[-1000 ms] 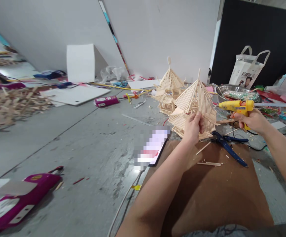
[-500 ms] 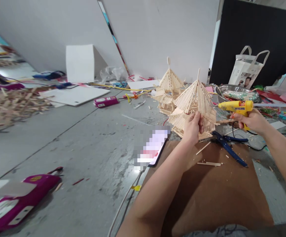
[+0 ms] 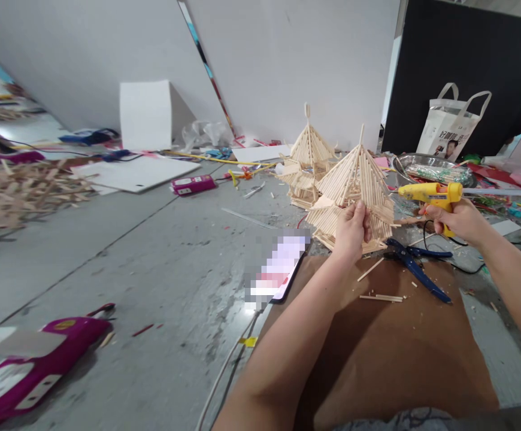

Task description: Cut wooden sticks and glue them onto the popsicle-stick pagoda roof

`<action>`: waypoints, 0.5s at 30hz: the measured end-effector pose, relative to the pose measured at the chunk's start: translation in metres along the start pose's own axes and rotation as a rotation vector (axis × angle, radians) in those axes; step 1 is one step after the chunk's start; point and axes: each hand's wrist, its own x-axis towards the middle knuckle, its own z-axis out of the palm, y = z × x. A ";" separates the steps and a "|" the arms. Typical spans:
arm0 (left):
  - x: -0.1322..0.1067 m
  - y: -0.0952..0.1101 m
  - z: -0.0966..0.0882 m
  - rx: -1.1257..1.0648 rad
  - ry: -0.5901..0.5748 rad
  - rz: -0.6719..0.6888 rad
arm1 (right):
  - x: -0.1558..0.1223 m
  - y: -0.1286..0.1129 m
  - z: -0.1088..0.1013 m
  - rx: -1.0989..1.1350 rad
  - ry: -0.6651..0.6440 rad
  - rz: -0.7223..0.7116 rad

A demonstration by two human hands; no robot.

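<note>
A model pavilion [image 3: 354,167] made of thin wooden sticks stands in front of me, with a pointed upper roof and a wider lower one. My left hand [image 3: 353,230] is closed at the front eave of its upper roof; the fingertips are partly hidden. A yellow hot glue gun [image 3: 431,193] is in my right hand [image 3: 460,221], its nozzle pointing left at the right side of the roof. Behind stands a second stick pavilion [image 3: 308,146]. Blue-handled cutters [image 3: 415,269] lie open just below the glue gun, beside short cut sticks [image 3: 381,298].
Brown sheet [image 3: 377,359] covers the floor before me. A lit phone [image 3: 282,269] with a cable lies at its left edge. Magenta power strips [image 3: 193,184] and a wood-stick pile [image 3: 27,188] are left. A metal bowl [image 3: 435,169] and white bag [image 3: 447,129] stand back right.
</note>
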 end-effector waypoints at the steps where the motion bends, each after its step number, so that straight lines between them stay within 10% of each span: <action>1: 0.000 0.000 0.000 0.004 0.004 0.003 | 0.000 -0.001 0.000 0.053 0.023 0.031; 7: 0.000 -0.001 0.000 0.017 0.020 -0.003 | 0.004 0.018 -0.003 0.421 0.152 0.303; 15: -0.002 -0.003 0.001 0.003 0.025 0.030 | 0.020 0.111 0.001 0.510 0.268 0.655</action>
